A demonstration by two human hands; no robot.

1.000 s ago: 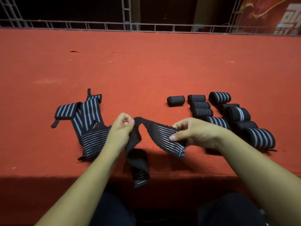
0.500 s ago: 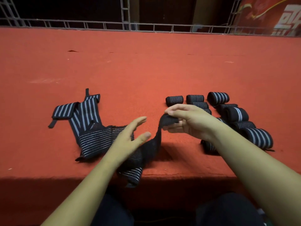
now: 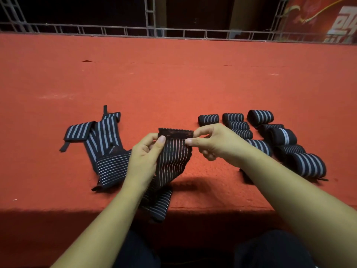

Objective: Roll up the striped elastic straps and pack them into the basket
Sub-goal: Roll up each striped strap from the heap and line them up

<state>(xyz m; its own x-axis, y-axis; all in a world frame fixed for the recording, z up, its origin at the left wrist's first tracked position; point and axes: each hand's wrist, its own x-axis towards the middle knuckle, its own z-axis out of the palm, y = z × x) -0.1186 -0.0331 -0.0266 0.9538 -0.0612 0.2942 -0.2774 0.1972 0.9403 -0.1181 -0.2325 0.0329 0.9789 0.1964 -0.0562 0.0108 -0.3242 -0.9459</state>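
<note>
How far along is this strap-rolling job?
Done: a cluster of rolled straps lies on the right. In hand: left hand and right hand pinch the top end of one flat strap. To do: the unrolled pile on the left, and packing; no basket shows.

Left hand [image 3: 145, 157] now pinches the strap [image 3: 174, 151] end too.

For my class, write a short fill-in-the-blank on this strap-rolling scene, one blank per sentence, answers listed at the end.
1. The left hand and the right hand pinch the top corners of the held strap, so it is not yet ____.
2. The rolled straps lie on the person's ____ side.
3. The flat straps lie on the ____ carpet.
Answers: rolled; right; red.
</note>
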